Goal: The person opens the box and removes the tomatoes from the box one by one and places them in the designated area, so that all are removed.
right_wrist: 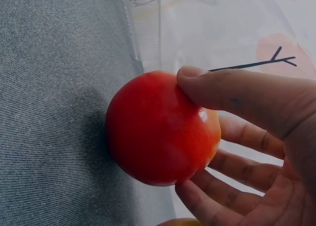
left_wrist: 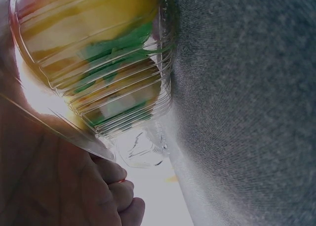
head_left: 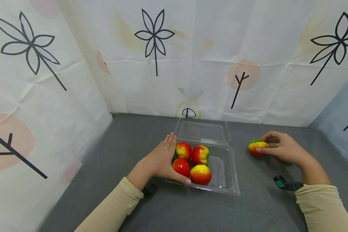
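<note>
A clear plastic clamshell box [head_left: 224,167] lies with its lid [head_left: 203,130] folded back. Several red-and-yellow round fruits [head_left: 201,174] sit in its left part; green shows through the box wall in the left wrist view. My left hand [head_left: 165,159] rests along the box's left side, fingers straight and thumb stretched over the front rim. To the right of the box, my right hand [head_left: 285,148] holds another red-and-yellow fruit [right_wrist: 160,129] with a green leafy top, between thumb and fingers. That fruit is at the table surface; whether it touches is unclear.
One more yellowish fruit [right_wrist: 180,222] is mostly hidden behind the right hand. Grey cloth covers the table [head_left: 127,135]. A white printed sheet [head_left: 208,42] hangs along the back and the sides.
</note>
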`<state>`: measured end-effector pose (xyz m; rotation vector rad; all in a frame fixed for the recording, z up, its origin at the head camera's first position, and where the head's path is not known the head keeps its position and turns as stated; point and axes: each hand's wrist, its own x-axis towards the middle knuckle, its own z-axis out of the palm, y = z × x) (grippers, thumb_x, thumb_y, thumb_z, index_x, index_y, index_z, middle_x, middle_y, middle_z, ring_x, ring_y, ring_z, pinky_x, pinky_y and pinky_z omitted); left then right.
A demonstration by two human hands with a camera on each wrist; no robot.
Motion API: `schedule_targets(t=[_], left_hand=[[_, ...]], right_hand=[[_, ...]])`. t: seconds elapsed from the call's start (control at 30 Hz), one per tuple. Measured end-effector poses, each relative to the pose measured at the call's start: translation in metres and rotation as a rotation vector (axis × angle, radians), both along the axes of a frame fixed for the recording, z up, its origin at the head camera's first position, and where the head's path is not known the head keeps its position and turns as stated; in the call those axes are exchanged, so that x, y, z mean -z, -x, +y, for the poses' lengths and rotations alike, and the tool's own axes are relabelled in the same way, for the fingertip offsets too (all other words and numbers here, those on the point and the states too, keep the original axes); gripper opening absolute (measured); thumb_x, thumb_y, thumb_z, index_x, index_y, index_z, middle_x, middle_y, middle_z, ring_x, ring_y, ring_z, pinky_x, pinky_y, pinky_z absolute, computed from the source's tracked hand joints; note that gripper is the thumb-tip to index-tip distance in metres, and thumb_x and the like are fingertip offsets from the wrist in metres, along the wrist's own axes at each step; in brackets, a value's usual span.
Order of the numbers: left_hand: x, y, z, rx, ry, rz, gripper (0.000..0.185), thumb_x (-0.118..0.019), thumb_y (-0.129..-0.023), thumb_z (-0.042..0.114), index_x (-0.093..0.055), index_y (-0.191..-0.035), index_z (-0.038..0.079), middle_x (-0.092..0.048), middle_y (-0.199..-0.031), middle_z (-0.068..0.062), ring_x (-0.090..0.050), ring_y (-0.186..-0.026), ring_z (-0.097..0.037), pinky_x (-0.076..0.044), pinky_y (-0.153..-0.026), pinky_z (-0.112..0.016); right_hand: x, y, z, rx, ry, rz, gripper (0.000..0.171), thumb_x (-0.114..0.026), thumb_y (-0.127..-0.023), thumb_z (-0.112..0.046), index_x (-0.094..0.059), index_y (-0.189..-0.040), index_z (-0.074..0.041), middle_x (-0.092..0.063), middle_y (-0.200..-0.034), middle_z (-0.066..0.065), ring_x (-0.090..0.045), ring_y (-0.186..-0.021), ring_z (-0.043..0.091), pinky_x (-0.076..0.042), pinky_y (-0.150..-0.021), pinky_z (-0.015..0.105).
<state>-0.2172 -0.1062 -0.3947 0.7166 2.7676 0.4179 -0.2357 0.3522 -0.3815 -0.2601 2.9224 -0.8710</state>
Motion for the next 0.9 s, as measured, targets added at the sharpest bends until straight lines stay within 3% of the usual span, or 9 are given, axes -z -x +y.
schedule_targets(t=[0.43,0.67,0.9], left_hand=[[0.0011,0.0004,-0.0004,-0.003,-0.004,0.002,0.152,-0.073,-0.067,0.09,-0.001,-0.171,0.006,0.005,-0.181,-0.009,0.002,-0.168,-0.032,-0.016,-0.135,-0.052],[0.0008,0.0005,-0.0002,-0.005,-0.008,0.0,0.152,-0.074,-0.067,0.089,-0.001,-0.171,0.006,0.004,-0.181,-0.011,0.001,-0.168,-0.033,-0.016,-0.135,-0.052],[0.0005,0.0003,0.0,-0.008,-0.009,-0.002,0.151,-0.074,-0.067,0.088,-0.001,-0.171,0.006,0.002,-0.181,-0.012,0.001,-0.168,-0.034,-0.018,-0.134,-0.053]], right_hand=[[0.0007,0.0002,0.001,-0.036,0.024,0.007,0.068,-0.081,-0.096,-0.032,-0.053,-0.145,0.006,-0.058,-0.142,0.036,-0.056,-0.13,0.056,-0.054,-0.101,0.066],[-0.0003,-0.0008,0.0003,-0.083,0.048,0.004,0.066,-0.085,-0.093,-0.027,-0.055,-0.143,0.006,-0.058,-0.142,0.034,-0.057,-0.13,0.055,-0.059,-0.098,0.057],[0.0,-0.0017,-0.0003,-0.103,0.054,-0.01,0.062,-0.085,-0.093,-0.025,-0.058,-0.141,0.004,-0.059,-0.142,0.034,-0.057,-0.13,0.056,-0.055,-0.1,0.064]])
